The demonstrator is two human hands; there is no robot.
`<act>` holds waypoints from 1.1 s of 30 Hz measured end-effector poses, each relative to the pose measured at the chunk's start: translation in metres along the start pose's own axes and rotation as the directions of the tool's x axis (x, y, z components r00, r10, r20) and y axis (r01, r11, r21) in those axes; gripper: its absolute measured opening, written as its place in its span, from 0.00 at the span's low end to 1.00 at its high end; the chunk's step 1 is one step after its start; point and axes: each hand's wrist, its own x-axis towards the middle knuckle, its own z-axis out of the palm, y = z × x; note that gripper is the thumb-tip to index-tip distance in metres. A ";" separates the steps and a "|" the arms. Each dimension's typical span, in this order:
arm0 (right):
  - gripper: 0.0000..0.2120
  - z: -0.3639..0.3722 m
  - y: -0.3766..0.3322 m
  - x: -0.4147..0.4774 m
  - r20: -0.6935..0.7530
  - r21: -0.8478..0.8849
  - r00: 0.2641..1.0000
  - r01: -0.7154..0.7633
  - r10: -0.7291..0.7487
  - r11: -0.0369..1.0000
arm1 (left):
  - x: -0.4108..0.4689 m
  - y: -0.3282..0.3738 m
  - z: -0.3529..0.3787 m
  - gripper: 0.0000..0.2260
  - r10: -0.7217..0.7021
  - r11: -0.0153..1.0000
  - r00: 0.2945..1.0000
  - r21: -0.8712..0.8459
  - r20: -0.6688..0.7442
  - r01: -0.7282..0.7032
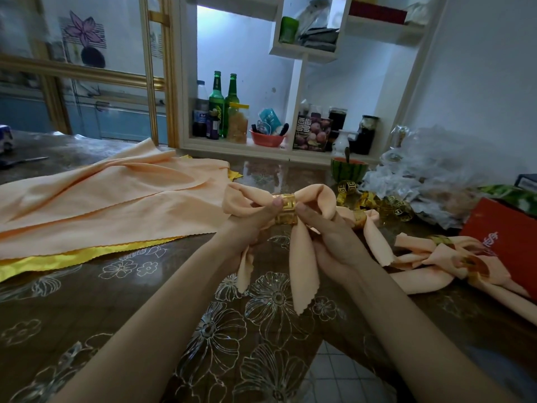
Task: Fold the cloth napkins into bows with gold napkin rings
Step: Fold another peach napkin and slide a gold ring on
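Observation:
A peach cloth napkin (302, 266) is held above the table, drawn through a gold napkin ring (286, 209) so that two loops fan out at the top and two tails hang down. My left hand (255, 219) pinches the ring and the left loop with the thumb on top. On the other side, my right hand (325, 231) grips the ring and the cloth. Finished peach bows with gold rings (441, 257) lie at the right. Loose gold rings (395, 206) are scattered beyond my right hand.
A stack of flat peach napkins (101, 199) over a yellow cloth (43, 263) covers the left of the flowered table (203, 330). A red box (502, 234), crumpled plastic bags (430, 175) and a watermelon bowl (348, 168) crowd the right. Bottles stand on a shelf (220, 106) behind.

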 end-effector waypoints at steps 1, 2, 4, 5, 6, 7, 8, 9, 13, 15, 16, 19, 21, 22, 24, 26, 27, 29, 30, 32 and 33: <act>0.16 -0.001 0.000 0.001 -0.005 0.001 1.000 -0.009 0.009 1.000 | 0.000 0.000 0.001 0.13 0.029 0.999 1.000 0.040 0.011 -0.029; 0.16 -0.002 -0.001 0.001 -0.008 -0.022 1.000 -0.015 0.015 1.000 | -0.002 0.001 0.003 0.13 0.062 0.994 0.998 0.091 0.004 -0.062; 0.16 -0.003 -0.005 0.000 -0.029 -0.101 0.999 -0.027 0.024 0.995 | -0.002 0.002 0.007 0.13 0.140 0.973 0.989 0.190 -0.038 -0.130; 0.16 -0.004 -0.006 0.000 -0.045 -0.132 0.998 -0.037 0.032 0.991 | -0.002 0.002 0.008 0.11 0.169 0.965 0.984 0.210 -0.050 -0.155; 0.17 -0.005 -0.007 0.000 -0.061 -0.151 0.997 -0.047 0.038 0.987 | -0.003 0.003 0.010 0.09 0.186 0.963 0.981 0.209 -0.054 -0.171; 0.17 -0.005 -0.009 -0.001 -0.071 -0.163 0.996 -0.057 0.046 0.985 | -0.005 0.003 0.012 0.08 0.197 0.963 0.979 0.200 -0.055 -0.183; 0.18 -0.006 -0.010 -0.002 -0.077 -0.171 0.996 -0.059 0.047 0.983 | -0.005 0.003 0.015 0.06 0.206 0.961 0.977 0.200 -0.056 -0.191; 0.18 -0.007 -0.011 -0.002 -0.082 -0.189 0.995 -0.064 0.049 0.980 | -0.006 0.002 0.016 0.06 0.203 0.962 0.978 0.199 -0.056 -0.188; 0.18 -0.015 -0.017 -0.003 -0.103 -0.341 0.992 -0.104 0.073 0.934 | -0.009 -0.005 0.021 0.07 0.170 0.966 0.984 0.206 -0.056 -0.156; 0.14 -0.019 -0.021 -0.003 -0.103 -0.411 0.991 -0.118 0.083 0.904 | -0.011 -0.008 0.025 0.08 0.157 0.965 0.985 0.224 -0.076 -0.136; 0.13 -0.022 -0.022 -0.001 -0.107 -0.434 0.991 -0.117 0.078 0.893 | -0.011 -0.010 0.027 0.09 0.151 0.964 0.985 0.232 -0.085 -0.128; 0.09 -0.026 -0.025 0.001 -0.125 -0.492 0.992 -0.077 0.017 0.867 | -0.006 -0.014 0.033 0.13 0.069 0.959 0.987 0.283 -0.146 -0.026; 0.10 -0.024 -0.026 0.004 -0.141 -0.505 0.990 -0.048 -0.028 0.862 | -0.008 -0.012 0.038 0.21 -0.056 0.978 0.987 0.190 -0.150 0.084; 0.12 -0.027 -0.029 0.003 -0.160 -0.499 0.985 -0.031 -0.057 0.866 | -0.008 -0.011 0.043 0.26 -0.129 0.988 0.984 0.069 -0.123 0.138; 0.16 -0.031 -0.032 0.001 -0.200 -0.496 0.974 -0.006 -0.107 0.868 | -0.012 -0.011 0.047 0.20 -0.175 0.969 0.981 -0.190 -0.081 0.157; 0.16 -0.039 -0.029 -0.009 -0.246 -0.490 0.962 -0.021 -0.116 0.871 | -0.024 -0.014 0.052 0.07 -0.150 0.965 0.984 -0.231 -0.101 0.123; 0.15 -0.055 -0.047 -0.021 -0.281 -0.494 0.950 -0.023 -0.135 0.869 | -0.027 -0.007 0.074 0.06 -0.120 0.983 0.990 -0.148 -0.076 0.108; 0.12 -0.073 -0.056 -0.039 -0.320 -0.496 0.943 -0.079 -0.097 0.865 | -0.033 -0.010 0.089 0.04 -0.022 0.986 0.994 0.165 -0.102 0.039; 0.12 -0.086 -0.062 -0.048 -0.345 -0.511 0.934 -0.106 -0.091 0.853 | -0.036 -0.011 0.100 0.05 0.069 0.937 0.994 0.348 -0.079 -0.037; 0.12 -0.115 -0.076 -0.073 -0.395 -0.529 0.913 -0.134 -0.103 0.838 | -0.038 -0.018 0.125 0.09 0.151 0.801 0.987 0.579 0.052 -0.153; 0.11 -0.126 -0.081 -0.086 -0.402 -0.540 0.908 -0.134 -0.115 0.831 | -0.041 -0.021 0.138 0.09 0.136 0.761 0.986 0.628 0.095 -0.166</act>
